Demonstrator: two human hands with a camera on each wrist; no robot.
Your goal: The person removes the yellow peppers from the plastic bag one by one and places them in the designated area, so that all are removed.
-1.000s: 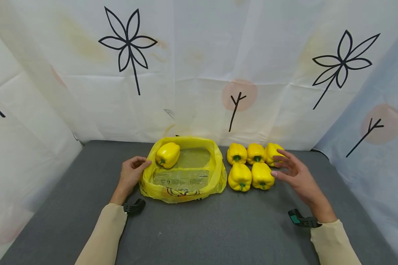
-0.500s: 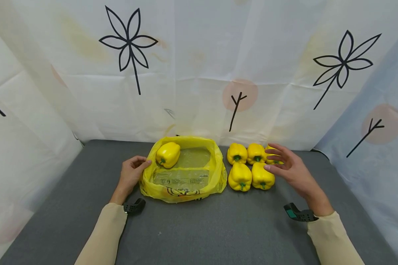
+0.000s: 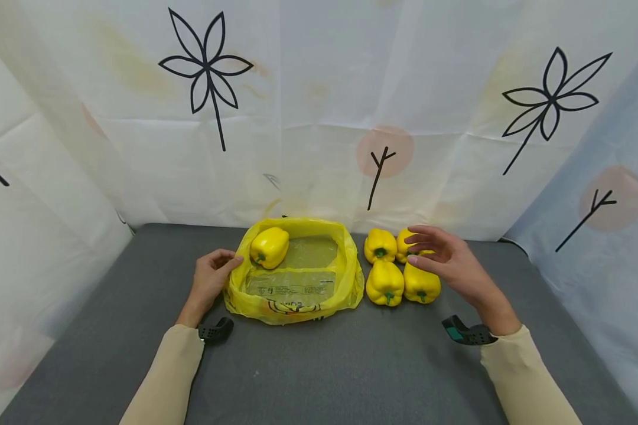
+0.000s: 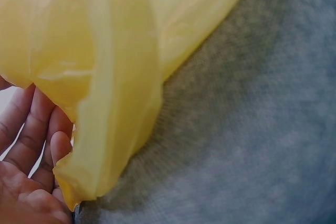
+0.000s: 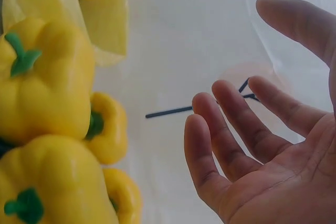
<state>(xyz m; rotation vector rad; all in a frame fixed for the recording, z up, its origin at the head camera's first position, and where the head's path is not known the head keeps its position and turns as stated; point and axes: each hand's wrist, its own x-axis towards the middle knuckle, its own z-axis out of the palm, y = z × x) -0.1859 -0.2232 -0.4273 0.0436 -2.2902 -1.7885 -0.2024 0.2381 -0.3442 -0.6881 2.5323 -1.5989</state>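
A yellow plastic bag [image 3: 351,289] stands with its mouth spread wide. One yellow bell pepper [image 3: 269,248] lies inside it, at the back left. My left hand [image 3: 207,283] pinches the bag's left edge; in the left wrist view its fingers [image 4: 39,114] go partly behind the yellow film. Several more yellow bell peppers [image 3: 385,283] sit in two rows just right of the bag, green stems facing me. Over their right side hovers my right hand [image 3: 452,260], fingers spread and slightly bent, holding nothing. It hides most of the back right pepper. In the right wrist view the palm [image 5: 294,182] is bare.
Everything rests on a dark grey table [image 3: 324,366]. A white cloth [image 3: 308,130] printed with flowers and trees hangs close behind the bag and peppers, and more cloth stands at both sides. Black bands [image 3: 470,333] circle both wrists.
My right hand has moved left, from beside the peppers to above them, and now covers the back right pepper. The left hand, bag and peppers have stayed put.
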